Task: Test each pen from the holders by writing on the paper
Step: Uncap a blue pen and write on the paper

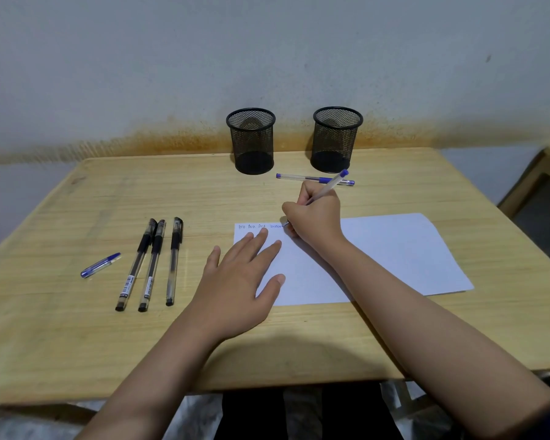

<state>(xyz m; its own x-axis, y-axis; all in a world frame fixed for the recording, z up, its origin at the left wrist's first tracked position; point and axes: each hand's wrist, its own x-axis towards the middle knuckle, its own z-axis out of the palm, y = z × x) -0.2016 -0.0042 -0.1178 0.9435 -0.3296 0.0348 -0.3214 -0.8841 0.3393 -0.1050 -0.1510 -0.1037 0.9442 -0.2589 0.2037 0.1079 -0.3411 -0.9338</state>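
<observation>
A white sheet of paper (394, 255) lies on the wooden table (77, 338), with a few short written words along its top left edge. My right hand (315, 217) grips a blue pen (332, 182), its tip on the paper just right of the words. My left hand (238, 281) lies flat with straight fingers on the paper's left part. Two black mesh holders (251, 141) (336, 139) stand at the back by the wall, and both look empty. A capped blue pen (311, 178) lies in front of the right holder.
Three black capped pens (153, 265) lie side by side left of the paper. A loose blue pen cap (99, 265) rests further left. A wall rises right behind the holders. Part of a wooden chair or frame (537, 185) shows at the right edge.
</observation>
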